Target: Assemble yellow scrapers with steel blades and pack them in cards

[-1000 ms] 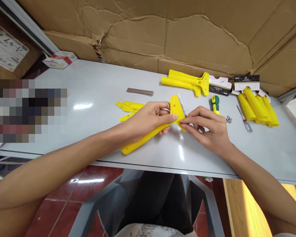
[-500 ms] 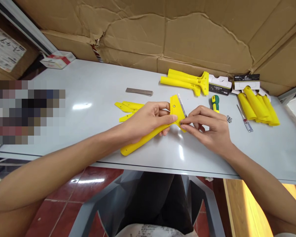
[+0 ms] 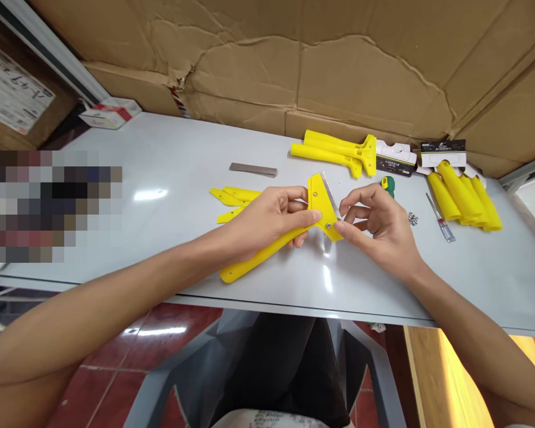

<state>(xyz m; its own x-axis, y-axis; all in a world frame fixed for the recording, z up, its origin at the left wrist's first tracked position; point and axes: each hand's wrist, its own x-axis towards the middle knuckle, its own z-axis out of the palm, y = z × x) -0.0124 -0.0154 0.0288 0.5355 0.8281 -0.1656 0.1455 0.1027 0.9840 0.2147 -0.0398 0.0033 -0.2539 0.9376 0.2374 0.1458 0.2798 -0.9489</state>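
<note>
My left hand (image 3: 279, 214) is closed around the neck of a yellow scraper (image 3: 254, 261), its thumb lying across the base of the head. A thin metal blade (image 3: 331, 193) shows along the head's far right edge. In the head's lower hole sits a small screw (image 3: 329, 226); the upper hole is also visible. My right hand (image 3: 378, 229) is beside the head's right corner, thumb and fingers apart with nothing seen between them. Its thumb tip is at the corner; whether it touches, I cannot tell. Behind that hand stands a green and yellow screwdriver handle (image 3: 387, 185), partly hidden.
Several yellow cover pieces (image 3: 229, 199) lie left of the scraper, with flat metal blades (image 3: 253, 170) behind. Further scraper handles (image 3: 334, 148) lie at the back. To the right are small screws (image 3: 412, 219), a clear-handled screwdriver (image 3: 444, 229) and carded yellow scrapers (image 3: 463, 193). Cardboard (image 3: 249, 71) walls the back.
The screw that my right fingertips pinched at the lower hole now sits there, released. My right hand has opened and drawn slightly right. My left hand keeps its hold on the scraper.
</note>
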